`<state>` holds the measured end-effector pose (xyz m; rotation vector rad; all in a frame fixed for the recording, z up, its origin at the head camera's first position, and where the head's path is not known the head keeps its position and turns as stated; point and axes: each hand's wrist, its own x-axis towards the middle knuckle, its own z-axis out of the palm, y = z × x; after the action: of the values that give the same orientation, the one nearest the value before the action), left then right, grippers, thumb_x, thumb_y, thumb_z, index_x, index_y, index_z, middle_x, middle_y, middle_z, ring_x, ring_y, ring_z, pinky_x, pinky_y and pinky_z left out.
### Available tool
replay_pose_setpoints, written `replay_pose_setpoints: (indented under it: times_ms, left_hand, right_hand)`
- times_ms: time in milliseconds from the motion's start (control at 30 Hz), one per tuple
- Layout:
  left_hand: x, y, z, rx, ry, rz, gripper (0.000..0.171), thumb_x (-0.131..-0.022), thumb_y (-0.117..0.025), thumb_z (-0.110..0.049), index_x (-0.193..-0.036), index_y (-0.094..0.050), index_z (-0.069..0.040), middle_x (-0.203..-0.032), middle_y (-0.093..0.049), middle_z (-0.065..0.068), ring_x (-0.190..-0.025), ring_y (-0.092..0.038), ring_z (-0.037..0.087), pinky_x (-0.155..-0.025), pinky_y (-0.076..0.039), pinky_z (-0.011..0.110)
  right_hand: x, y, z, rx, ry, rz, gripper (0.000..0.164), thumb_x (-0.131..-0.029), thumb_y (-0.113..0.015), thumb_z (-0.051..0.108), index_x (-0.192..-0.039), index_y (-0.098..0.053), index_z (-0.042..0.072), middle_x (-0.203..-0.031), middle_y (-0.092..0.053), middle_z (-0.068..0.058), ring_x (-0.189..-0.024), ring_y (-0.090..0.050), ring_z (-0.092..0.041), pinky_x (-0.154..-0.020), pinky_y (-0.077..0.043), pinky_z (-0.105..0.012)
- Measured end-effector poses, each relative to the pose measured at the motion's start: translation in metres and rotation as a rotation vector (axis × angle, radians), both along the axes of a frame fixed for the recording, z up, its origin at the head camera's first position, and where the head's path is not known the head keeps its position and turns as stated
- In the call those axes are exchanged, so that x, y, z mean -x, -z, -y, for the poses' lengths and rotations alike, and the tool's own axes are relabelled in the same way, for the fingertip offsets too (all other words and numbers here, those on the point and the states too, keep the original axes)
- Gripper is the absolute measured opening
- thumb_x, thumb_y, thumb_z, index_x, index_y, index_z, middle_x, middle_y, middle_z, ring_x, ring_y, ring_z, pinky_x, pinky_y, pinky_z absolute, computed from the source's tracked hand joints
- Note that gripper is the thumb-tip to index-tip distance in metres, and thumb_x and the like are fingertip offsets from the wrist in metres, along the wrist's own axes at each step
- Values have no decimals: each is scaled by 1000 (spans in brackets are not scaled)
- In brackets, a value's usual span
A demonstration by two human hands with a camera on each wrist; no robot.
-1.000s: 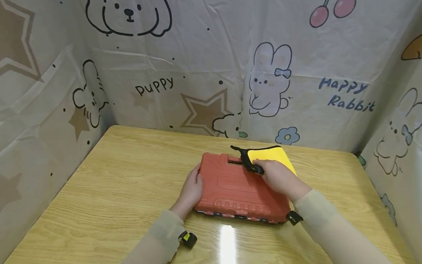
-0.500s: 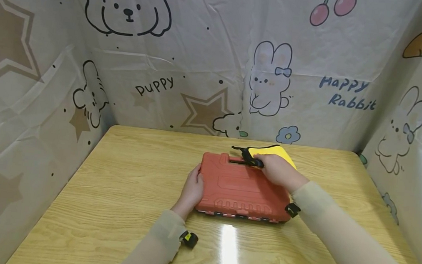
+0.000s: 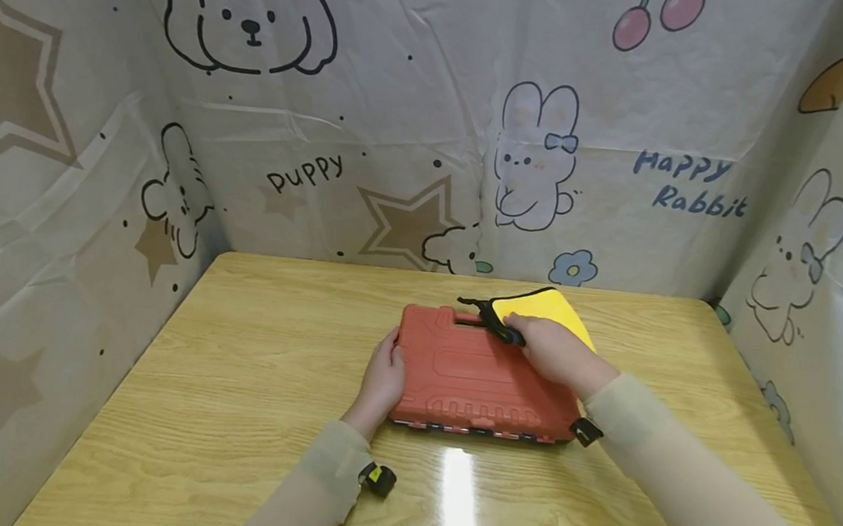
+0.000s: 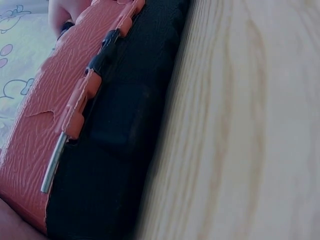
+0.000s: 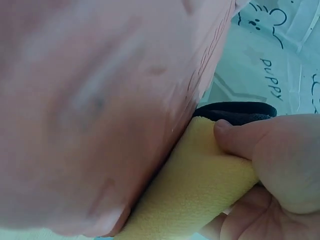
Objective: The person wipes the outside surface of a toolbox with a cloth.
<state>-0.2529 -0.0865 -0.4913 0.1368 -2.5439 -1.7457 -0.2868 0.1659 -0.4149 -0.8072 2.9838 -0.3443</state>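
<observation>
A red tool case (image 3: 486, 386) with a black lower half (image 4: 115, 160) lies flat on the wooden table, its hinge side nearest me. My left hand (image 3: 381, 376) rests along the left side of the case, fingers fairly straight. Near the handle cut-out, my right hand (image 3: 553, 350) pinches a yellow plush cloth (image 5: 192, 185) with black trim. The thumb presses on its yellow face in the right wrist view. Part of the cloth's black edge overlaps the red lid; its yellow part extends behind the case's far right corner. My right forearm hides the case's right side.
The wood-grain table (image 3: 263, 349) extends around the case. A printed fabric curtain (image 3: 405, 111) stands along the back and both sides. A bright light reflection (image 3: 457, 500) shows on the tabletop in front of the case.
My right hand went slightly away from me with the cloth, then came back toward me over the lid. The left hand and the case stay in place.
</observation>
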Motion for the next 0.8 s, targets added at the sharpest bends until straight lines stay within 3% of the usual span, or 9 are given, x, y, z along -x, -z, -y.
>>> replay_pose_setpoints:
  times_ms: [467, 800]
  left_hand:
    - [0, -2, 0, -24, 11, 19, 46, -104, -28, -13, -147, -28, 2, -151, -31, 26, -137, -25, 36, -115, -24, 54]
    - [-2, -4, -1, -24, 13, 34, 46, -104, -28, -14, -148, -27, 1, -151, -31, 25, -137, -25, 35, -115, -24, 54]
  right_hand:
    - [-41, -2, -2, -55, -45, 37, 46, -91, -54, 2, -137, -49, -1, -139, -53, -20, -126, -46, -31, -104, -43, -48]
    - [-73, -3, -6, -136, -118, 14, 48, -88, -61, 3, -134, -50, -3, -132, -58, -22, -120, -52, -31, -96, -50, -45]
